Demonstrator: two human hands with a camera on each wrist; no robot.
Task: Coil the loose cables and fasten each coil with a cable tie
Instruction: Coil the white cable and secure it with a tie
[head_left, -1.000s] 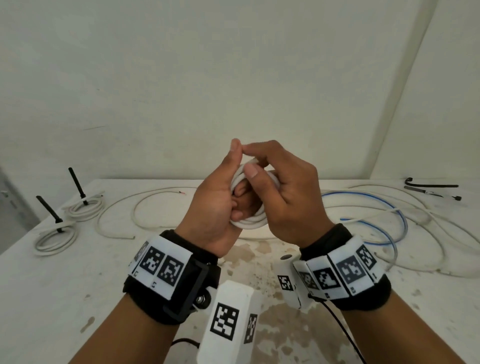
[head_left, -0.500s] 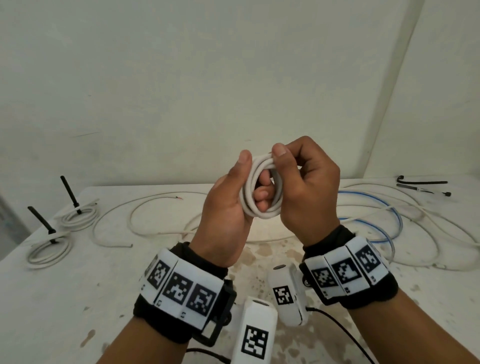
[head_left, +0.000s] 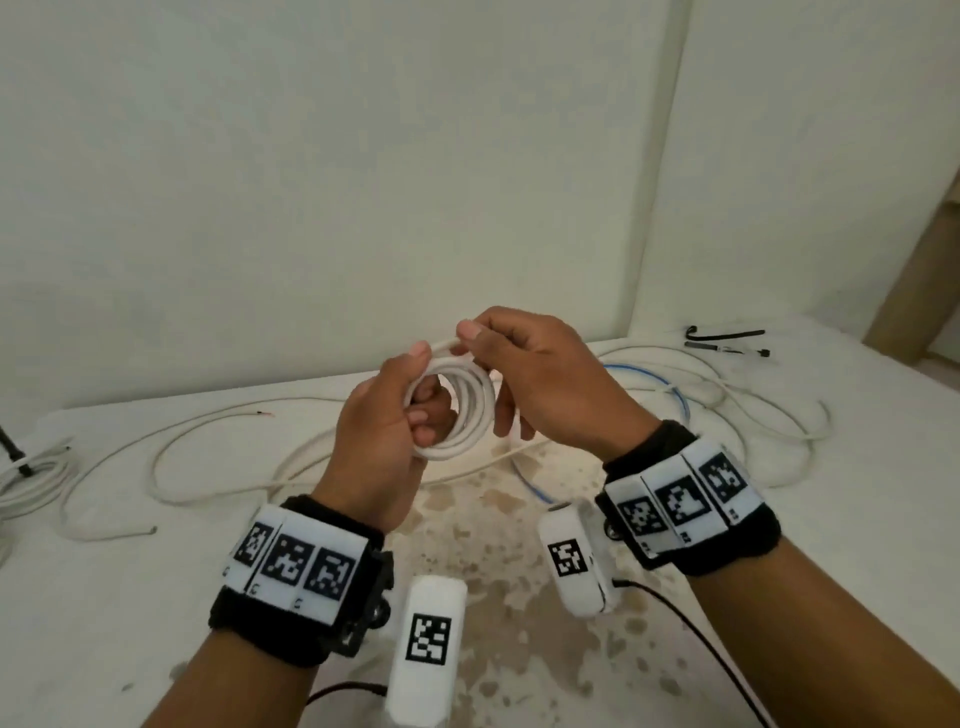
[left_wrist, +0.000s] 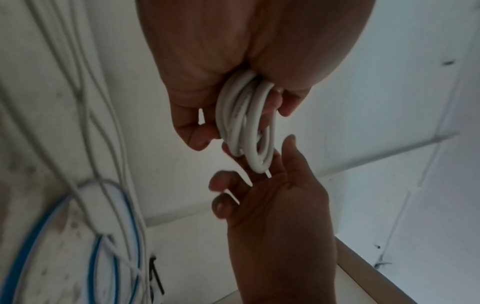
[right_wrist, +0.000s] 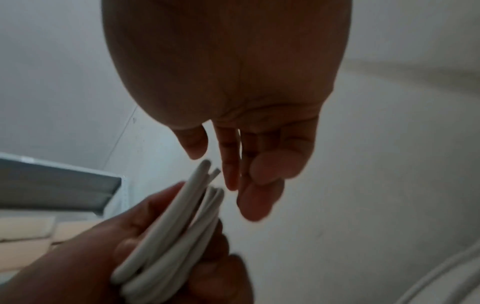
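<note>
left hand (head_left: 379, 431) gripping the white cable coil (head_left: 457, 410), right hand (head_left: 540, 379) loose at the tail end, tuck it tight before tying

Setting: plain, bare workroom, more makeshift test bench than home or office. Evidence: unpainted-looking white walls (head_left: 363, 182) meeting in a corner, no decoration. White table (head_left: 104, 597) pushed into that corner, its top stained with brown blotches (head_left: 493, 519) near the front edge. Loose white cables (head_left: 208, 457) and one blue cable (head_left: 680, 405) sprawl over the table; two finished coils with black ties (head_left: 21, 467) lie at the far left. Spare black cable ties (head_left: 724, 332) lie at the far right. Wooden trim (head_left: 914, 291) shows at the right edge.
</note>
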